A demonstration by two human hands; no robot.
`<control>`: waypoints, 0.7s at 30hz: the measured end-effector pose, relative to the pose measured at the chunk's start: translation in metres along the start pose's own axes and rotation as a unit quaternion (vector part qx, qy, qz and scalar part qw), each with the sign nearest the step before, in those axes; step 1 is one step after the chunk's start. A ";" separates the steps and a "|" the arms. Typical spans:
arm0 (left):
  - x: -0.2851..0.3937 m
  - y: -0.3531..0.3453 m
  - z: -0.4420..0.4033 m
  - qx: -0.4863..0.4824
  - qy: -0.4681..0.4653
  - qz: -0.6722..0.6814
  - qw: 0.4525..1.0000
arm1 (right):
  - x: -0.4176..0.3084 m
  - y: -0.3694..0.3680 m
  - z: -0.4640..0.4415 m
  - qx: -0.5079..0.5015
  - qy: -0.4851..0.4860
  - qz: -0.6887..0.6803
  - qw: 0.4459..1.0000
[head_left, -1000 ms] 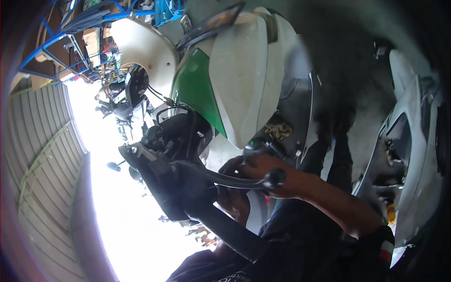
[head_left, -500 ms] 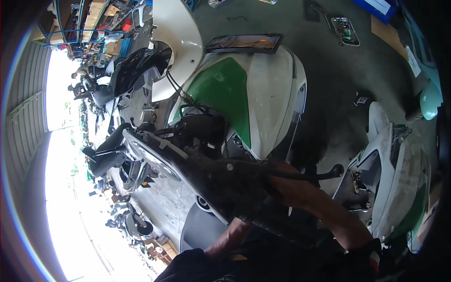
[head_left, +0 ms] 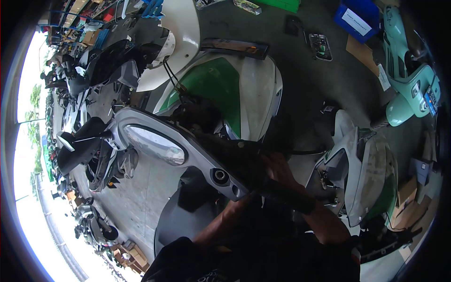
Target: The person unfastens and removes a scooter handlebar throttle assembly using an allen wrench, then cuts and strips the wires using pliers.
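A scooter's handlebar [head_left: 206, 174], with a grey cover and a glossy oval panel [head_left: 155, 143], lies across the middle of the view. Below its near edge, my left hand [head_left: 240, 205] reaches up behind the cover, its fingers hidden. My right hand [head_left: 280, 170] is at the shaded side of the handlebar, above the dark handgrip [head_left: 293, 198]; its fingers are too dark to make out. A thin black lever [head_left: 305, 152] sticks out to the right. Beyond the handlebar are cables [head_left: 171, 73] and a green and white body panel [head_left: 256, 89].
A dark seat [head_left: 174, 221] is at lower left. To the right stand a white and green scooter body [head_left: 369, 174] and a mint-green scooter [head_left: 408, 94]. A blue bin [head_left: 357, 21] and a tool tray [head_left: 320, 47] lie on the floor. More scooters [head_left: 96, 225] line the left.
The handlebar cover has turned so that more of its grey face and oval panel shows. My view has shifted, bringing more of the right side into sight. Both hands stay at the handlebar.
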State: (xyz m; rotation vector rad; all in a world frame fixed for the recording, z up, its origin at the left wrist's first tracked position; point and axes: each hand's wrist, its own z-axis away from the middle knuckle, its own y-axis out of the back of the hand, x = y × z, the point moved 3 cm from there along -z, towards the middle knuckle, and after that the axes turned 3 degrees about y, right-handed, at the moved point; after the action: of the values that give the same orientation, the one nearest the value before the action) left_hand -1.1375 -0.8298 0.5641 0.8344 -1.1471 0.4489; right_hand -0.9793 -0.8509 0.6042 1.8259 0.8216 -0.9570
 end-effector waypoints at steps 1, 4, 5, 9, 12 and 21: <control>-0.003 -0.001 0.000 0.001 -0.002 0.006 1.000 | -0.001 0.000 0.003 -0.006 0.001 0.007 1.000; -0.010 -0.002 -0.002 0.007 -0.008 0.021 1.000 | 0.000 0.009 0.013 -0.014 0.003 0.079 0.997; -0.013 -0.001 -0.002 0.011 -0.010 0.027 1.000 | 0.005 0.024 0.020 -0.052 -0.107 0.009 0.993; -0.024 -0.002 -0.008 0.014 -0.017 0.048 0.999 | -0.005 0.089 0.040 -0.066 -0.457 -0.430 0.775; -0.030 -0.003 -0.009 0.016 -0.018 0.058 0.998 | -0.058 0.114 0.025 -0.135 -0.368 -0.315 0.864; -0.028 0.002 -0.008 0.047 -0.174 -0.075 0.981 | -0.079 0.104 0.024 -0.230 -0.429 -0.293 0.823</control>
State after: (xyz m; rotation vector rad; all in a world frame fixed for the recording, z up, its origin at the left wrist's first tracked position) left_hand -1.1447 -0.8200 0.5374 1.1040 -1.3791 0.2381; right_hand -0.9371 -0.9240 0.7073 0.5676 0.9085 -1.6187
